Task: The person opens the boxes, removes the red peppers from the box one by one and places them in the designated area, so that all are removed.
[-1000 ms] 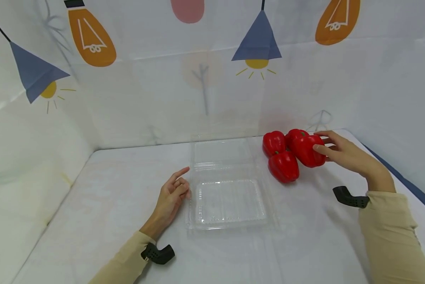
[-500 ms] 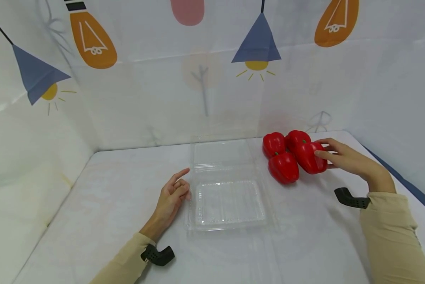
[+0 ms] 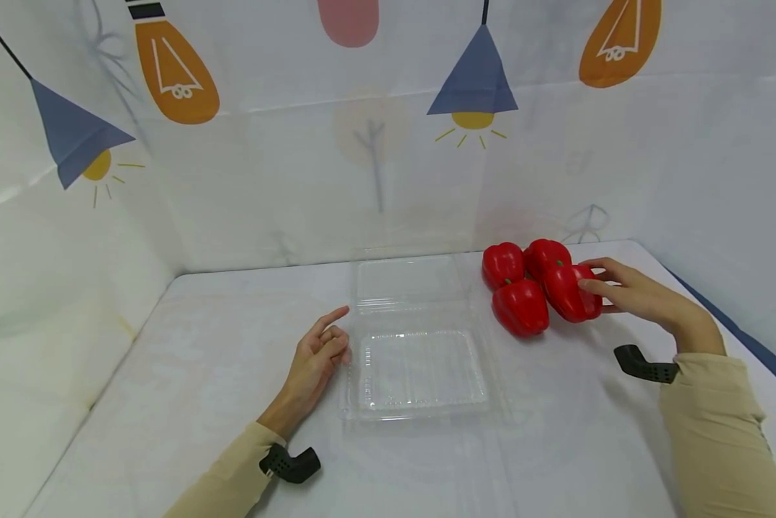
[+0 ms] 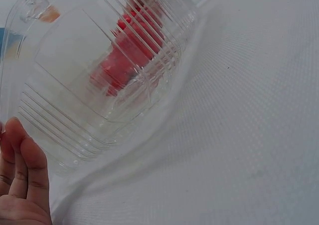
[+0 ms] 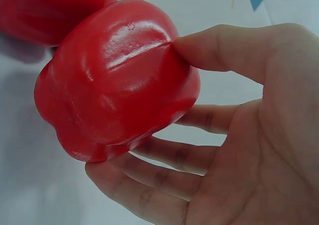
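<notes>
In the head view my right hand grips a glossy red bell pepper at its right side. The right wrist view shows the thumb on top of this pepper and the fingers curled beneath. Three more red bell peppers sit against it on the left and behind. My left hand rests at the left edge of a clear plastic clamshell container, index finger extended, the others loosely bent. From the left wrist, its fingertips appear right at the container's rim.
The container's lid lies opened back toward the rear wall, a white sheet printed with lamps and bulbs. A white cloth covers the table. Each wrist wears a black camera mount.
The right hand has lowered the bell pepper a little toward the table, beside the other peppers, still gripping it. The left hand and container stay in place.
</notes>
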### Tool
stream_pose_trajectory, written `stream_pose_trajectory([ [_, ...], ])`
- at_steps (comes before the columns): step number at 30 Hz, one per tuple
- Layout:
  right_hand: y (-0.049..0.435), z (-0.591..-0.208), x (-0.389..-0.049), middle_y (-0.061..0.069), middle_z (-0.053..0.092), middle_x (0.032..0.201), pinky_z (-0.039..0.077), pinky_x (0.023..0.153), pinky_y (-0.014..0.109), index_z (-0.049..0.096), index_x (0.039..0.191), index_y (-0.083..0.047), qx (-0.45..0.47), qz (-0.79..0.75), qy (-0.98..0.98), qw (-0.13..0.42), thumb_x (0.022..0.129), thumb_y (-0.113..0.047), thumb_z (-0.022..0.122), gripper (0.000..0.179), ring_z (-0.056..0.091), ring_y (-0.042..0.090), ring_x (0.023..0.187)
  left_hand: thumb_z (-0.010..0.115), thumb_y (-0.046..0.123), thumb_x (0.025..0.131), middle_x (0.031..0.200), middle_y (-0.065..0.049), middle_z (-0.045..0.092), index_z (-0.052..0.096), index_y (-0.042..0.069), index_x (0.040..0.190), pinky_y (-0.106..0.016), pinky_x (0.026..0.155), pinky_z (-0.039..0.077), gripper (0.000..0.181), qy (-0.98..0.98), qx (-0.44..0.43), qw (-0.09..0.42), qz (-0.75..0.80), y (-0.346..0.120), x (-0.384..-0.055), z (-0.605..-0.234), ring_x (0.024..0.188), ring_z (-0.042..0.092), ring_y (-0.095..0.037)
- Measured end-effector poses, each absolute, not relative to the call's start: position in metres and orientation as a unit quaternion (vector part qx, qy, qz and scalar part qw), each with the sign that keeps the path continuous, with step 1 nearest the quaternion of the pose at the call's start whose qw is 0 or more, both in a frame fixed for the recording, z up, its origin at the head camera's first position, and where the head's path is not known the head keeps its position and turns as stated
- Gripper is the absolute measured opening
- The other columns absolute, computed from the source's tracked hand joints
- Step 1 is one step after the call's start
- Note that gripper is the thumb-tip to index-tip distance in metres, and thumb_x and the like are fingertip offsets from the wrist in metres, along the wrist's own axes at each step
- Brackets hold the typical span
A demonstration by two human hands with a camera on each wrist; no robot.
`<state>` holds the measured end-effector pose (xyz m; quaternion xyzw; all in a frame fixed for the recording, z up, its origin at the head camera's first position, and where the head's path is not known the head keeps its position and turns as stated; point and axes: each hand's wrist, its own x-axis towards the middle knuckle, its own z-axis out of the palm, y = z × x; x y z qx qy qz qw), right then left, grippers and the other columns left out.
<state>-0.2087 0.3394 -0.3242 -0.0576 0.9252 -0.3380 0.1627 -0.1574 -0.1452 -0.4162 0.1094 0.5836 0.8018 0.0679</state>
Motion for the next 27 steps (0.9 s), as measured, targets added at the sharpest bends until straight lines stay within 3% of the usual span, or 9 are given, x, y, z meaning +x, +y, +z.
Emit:
stream_pose_trajectory([
  [17, 0.3395, -0.3279, -0.2150, 0.026, 0.038, 0.134, 0.053, 0.085, 0.048, 0.020, 0.143, 0.001, -0.073, -0.363, 0.906, 0.207, 0.096, -0.037, 0.048, 0.067, 0.046, 0.039, 0.117, 0.052, 0.006, 0.094, 0.083, 0.004, 0.052, 0.027, 0.000, 0.145, -0.017, 0.063, 0.048, 0.057, 0.585, 0.115, 0.061, 0.801, -0.1486, -0.1558, -0.4112, 0.067, 0.053, -0.008],
  [27, 0.3402, -0.3317, -0.2169, 0.028, 0.033, 0.136, 0.053, 0.087, 0.046, 0.017, 0.145, 0.002, -0.071, -0.362, 0.902, 0.226, 0.098, -0.041, 0.042, 0.069, 0.041, 0.043, 0.121, 0.053, 0.008, 0.094, 0.084, 0.004, 0.053, 0.031, 0.004, 0.144, -0.018, 0.064, 0.048, 0.055, 0.590, 0.110, 0.058, 0.798, -0.1521, -0.1541, -0.4102, 0.067, 0.053, -0.008],
])
